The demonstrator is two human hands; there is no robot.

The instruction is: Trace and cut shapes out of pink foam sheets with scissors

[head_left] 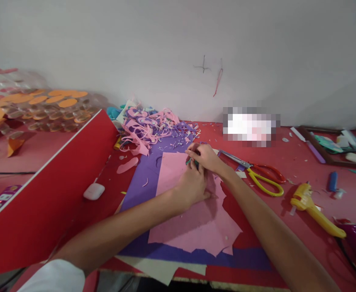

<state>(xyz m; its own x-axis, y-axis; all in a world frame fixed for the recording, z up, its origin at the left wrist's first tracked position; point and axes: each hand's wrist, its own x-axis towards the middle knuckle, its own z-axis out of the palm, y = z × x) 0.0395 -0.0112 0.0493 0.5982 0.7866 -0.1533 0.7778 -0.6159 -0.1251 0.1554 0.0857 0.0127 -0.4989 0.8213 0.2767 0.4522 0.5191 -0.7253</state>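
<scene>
Both hands over the far half of the pink sheet, brought close together. Left forearm crosses the sheet from its near-left side; left hand sits low above the paper, back of hand upward, fingers bent toward the far edge, one digit stretched out to the right, near the paper. Right forearm comes in from the right of the sheet, passing beyond its ragged edge; right hand is arched above the left one, wrist bent, fingertips pointing down and left to meet the left fingers. A small green piece shows between the two sets of fingertips, above the sheet's far part. Mostly covered; cannot tell which hand is clamped on it, or how firmly either closes.

Pink sheet lies on a purple sheet, which shows past its left and near edges. Beyond the sheet's far-left corner: heap of cut scraps. Right of the sheet: scissors, blades toward it, and, farther right, a yellow glue gun. Left of it: small white case.
</scene>
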